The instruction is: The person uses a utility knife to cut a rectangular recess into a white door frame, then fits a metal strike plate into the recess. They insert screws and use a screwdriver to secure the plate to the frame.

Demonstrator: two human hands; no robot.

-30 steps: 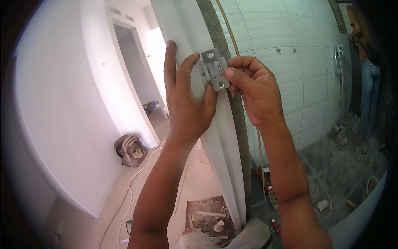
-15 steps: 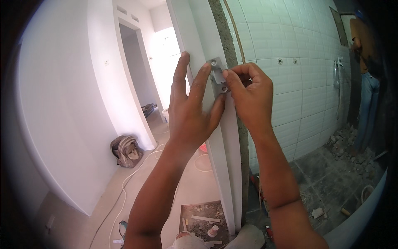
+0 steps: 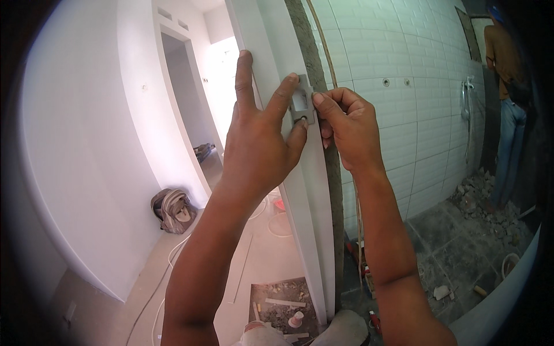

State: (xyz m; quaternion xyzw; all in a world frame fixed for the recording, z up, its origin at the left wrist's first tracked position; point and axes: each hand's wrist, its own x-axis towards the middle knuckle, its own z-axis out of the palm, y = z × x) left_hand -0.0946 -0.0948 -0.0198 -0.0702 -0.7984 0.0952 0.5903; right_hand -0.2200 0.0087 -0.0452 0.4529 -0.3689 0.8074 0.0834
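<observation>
Item: hinge (image 3: 301,106), small grey metal plate, upper centre of the frame, lying against the narrow edge of a white frame (image 3: 314,190).
Orientation: long axis upright, running with the frame edge; flat face toward the camera; one screw hole shows near its lower end.
Left hand (image 3: 259,138): not closed on anything; palm flat on the frame, index finger and thumb tip pressing the hinge's upper and lower ends.
Right hand (image 3: 346,124): fingers curled, thumb tip pinching the hinge's right edge.
Risk, judged: no screw visible, so fingers alone seem to hold it; easing pressure could let it slide down or tilt off line.
Surroundings: bag (image 3: 172,210) lower left; tiled wall (image 3: 404,115) right; another person (image 3: 511,109) far right.
</observation>
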